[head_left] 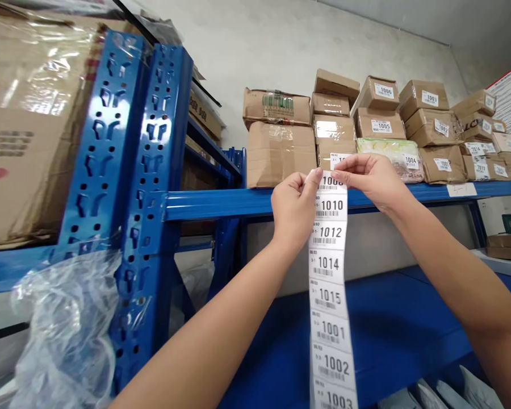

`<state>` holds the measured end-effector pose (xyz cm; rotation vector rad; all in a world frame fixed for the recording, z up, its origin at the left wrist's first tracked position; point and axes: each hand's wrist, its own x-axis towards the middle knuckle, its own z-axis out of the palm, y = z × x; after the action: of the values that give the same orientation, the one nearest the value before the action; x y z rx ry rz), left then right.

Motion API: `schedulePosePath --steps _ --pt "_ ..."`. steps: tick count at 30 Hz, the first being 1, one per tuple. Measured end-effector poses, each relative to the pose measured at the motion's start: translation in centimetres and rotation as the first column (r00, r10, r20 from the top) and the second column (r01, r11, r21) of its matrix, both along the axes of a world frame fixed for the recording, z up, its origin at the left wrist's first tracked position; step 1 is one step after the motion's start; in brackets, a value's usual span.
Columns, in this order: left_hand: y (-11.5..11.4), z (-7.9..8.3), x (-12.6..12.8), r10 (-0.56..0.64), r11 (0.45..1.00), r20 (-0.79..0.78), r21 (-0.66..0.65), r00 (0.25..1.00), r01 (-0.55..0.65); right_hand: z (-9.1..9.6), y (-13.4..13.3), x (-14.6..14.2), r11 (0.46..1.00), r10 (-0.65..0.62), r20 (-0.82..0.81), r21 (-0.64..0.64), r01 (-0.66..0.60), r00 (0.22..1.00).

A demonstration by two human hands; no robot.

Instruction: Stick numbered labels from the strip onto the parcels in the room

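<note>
A long white strip of barcode labels [330, 284] hangs down in front of me, printed with numbers such as 1010, 1012, 1014. My left hand [293, 207] pinches the strip's top left edge, fingers closed. My right hand [372, 176] pinches the top label at the strip's upper right, its corner lifted. Both hands are held up in front of the blue shelf beam [221, 203], just below a brown box [335, 152].
Blue metal racking [147, 170] stands left, with large wrapped cartons [29, 125] and loose clear plastic [68, 335]. Several small brown boxes [430, 122] with numbered stickers fill the upper shelf. A lower blue shelf [392, 329] lies under my arms, with plastic bags at bottom right.
</note>
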<state>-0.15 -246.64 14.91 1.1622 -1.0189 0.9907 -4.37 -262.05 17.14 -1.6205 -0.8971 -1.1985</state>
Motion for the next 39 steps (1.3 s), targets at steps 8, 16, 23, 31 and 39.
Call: schedulePosePath --steps 8,16,23,31,39 --pt "0.1 0.1 0.1 -0.141 0.987 -0.045 0.07 0.989 0.144 1.2 0.5 0.5 0.997 -0.065 0.058 0.052 0.062 0.996" --pt "-0.4 0.4 0.8 -0.148 0.973 -0.128 0.161 0.981 0.168 8.4 -2.6 2.7 0.93 -0.367 0.376 0.148 0.336 0.851" --pt "0.1 -0.5 1.5 -0.169 0.972 -0.036 0.158 0.985 0.173 13.4 -6.6 5.0 0.793 -0.589 0.343 0.07 0.605 0.732" --pt "0.8 0.1 1.3 -0.035 0.998 0.115 0.056 0.993 0.029 11.2 -5.8 3.3 0.725 -0.635 0.432 0.048 0.687 0.641" --pt "-0.4 0.6 0.3 -0.207 0.978 0.064 0.042 0.976 0.205 7.7 -3.6 2.3 0.773 -0.536 0.478 -0.055 0.632 0.696"
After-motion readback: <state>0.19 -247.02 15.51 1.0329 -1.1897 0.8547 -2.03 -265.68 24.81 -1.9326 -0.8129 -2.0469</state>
